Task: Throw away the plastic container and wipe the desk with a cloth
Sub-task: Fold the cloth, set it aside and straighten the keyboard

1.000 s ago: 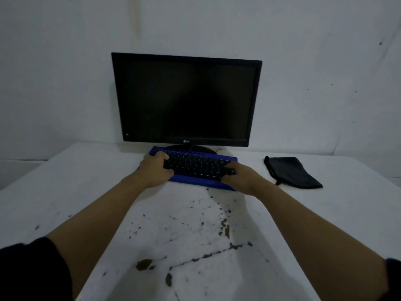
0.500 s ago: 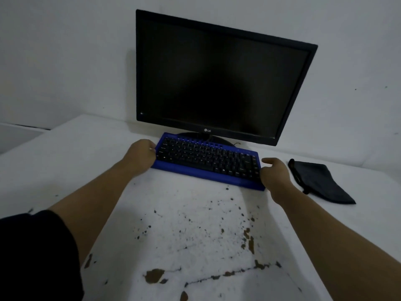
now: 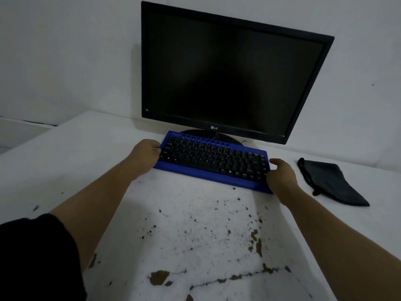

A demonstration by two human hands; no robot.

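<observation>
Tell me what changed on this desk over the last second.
Both hands slid off the keys to the ends of the blue keyboard: the left hand grips the left end, the right hand touches the right end. The keyboard, monitor and dark cloth kept their places on the desk.
</observation>
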